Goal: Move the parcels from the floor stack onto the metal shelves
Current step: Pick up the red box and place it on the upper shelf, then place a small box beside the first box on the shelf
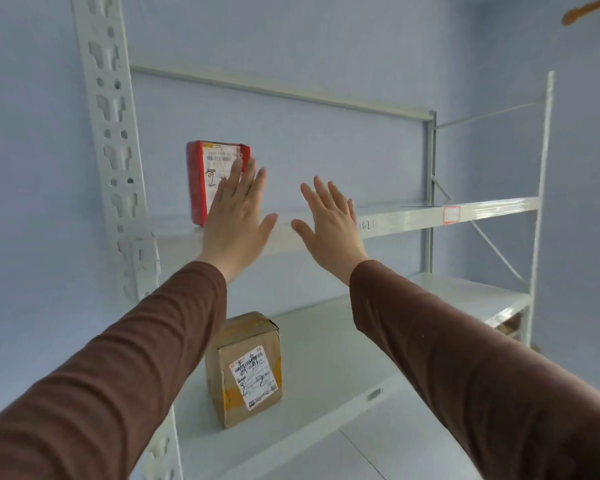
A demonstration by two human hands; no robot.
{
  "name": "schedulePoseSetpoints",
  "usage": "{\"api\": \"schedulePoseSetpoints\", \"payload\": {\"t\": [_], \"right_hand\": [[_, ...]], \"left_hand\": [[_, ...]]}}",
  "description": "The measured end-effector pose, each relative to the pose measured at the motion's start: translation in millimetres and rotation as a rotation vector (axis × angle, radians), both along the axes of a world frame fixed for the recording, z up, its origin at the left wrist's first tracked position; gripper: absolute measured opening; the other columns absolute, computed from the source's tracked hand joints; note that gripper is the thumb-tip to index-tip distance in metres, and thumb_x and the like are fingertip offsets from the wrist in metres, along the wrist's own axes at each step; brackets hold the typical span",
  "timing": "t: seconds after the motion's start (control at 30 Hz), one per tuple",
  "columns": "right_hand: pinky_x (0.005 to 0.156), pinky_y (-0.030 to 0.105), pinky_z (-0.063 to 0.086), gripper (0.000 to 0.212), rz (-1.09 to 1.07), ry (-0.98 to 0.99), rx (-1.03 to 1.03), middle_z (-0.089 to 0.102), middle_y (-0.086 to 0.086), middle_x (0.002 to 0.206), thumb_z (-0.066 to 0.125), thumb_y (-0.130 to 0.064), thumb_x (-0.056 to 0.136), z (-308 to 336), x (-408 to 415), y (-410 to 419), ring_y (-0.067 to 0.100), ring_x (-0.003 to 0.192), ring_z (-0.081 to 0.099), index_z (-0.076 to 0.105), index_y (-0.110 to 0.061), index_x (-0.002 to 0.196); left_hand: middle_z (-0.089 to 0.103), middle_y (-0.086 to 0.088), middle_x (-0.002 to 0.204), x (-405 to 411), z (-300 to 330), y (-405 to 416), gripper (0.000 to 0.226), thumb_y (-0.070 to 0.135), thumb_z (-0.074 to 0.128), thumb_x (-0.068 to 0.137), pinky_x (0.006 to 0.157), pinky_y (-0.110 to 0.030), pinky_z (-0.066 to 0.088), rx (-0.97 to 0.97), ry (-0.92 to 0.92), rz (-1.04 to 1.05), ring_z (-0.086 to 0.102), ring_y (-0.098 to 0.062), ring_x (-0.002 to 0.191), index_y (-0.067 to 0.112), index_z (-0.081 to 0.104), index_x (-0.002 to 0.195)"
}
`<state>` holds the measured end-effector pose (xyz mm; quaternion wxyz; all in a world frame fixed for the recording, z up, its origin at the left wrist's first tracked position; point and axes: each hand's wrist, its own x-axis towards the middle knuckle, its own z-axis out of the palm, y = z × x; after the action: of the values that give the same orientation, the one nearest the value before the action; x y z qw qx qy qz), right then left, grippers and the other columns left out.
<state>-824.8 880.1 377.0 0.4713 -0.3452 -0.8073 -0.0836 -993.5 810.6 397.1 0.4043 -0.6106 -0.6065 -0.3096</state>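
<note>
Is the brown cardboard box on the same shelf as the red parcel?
No, the brown cardboard box stands on the lower shelf, while the red parcel stands upright on the shelf above.

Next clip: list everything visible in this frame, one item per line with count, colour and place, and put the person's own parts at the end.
red parcel: 1, red with a white label, standing upright at the left end of the upper shelf
brown box: 1, brown cardboard with a white label, on the lower shelf, left side
metal shelves: 1 unit, pale grey-white, against the wall
wall: 1, pale blue, behind the shelves
orange object: 1, top right corner, too blurred to identify
sleeves: 2, brown, covering both forearms
left hand: 1, fingers straight, in front of the red parcel; contact unclear
right hand: 1, fingers spread, holding nothing
</note>
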Motion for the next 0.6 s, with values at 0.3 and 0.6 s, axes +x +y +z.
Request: {"api": "schedulePoseSetpoints", "payload": {"t": [0.3, 0.6], "right_hand": [[0.126, 0.054, -0.001, 0.068, -0.512, -0.145, -0.114, 0.006, 0.001, 0.17, 0.049, -0.044, 0.102, -90.1, 151.9, -101.9, 0.023, 0.157, -0.004, 0.019, -0.023, 0.16], [0.127, 0.042, -0.003, 0.074, -0.983, -0.13, -0.3, 0.0, 0.002, 0.171, 0.048, -0.038, 0.103, -161.2, 348.7, -262.9, 0.02, 0.157, -0.006, 0.009, -0.016, 0.162]], "left_hand": [[-0.007, -0.006, 0.17, 148.1, -88.1, -14.4, 0.082, 0.049, 0.045, 0.102, 0.127, -0.043, -0.002, -0.304, 0.058, -0.331, -0.013, -0.025, 0.156, 0.012, 0.005, 0.162], [-0.013, -0.005, 0.17, 378.1, -161.3, -103.1, 0.084, 0.05, 0.045, 0.102, 0.124, -0.04, -0.008, -0.532, 0.148, -0.759, -0.017, -0.024, 0.155, 0.015, -0.001, 0.163]]}}
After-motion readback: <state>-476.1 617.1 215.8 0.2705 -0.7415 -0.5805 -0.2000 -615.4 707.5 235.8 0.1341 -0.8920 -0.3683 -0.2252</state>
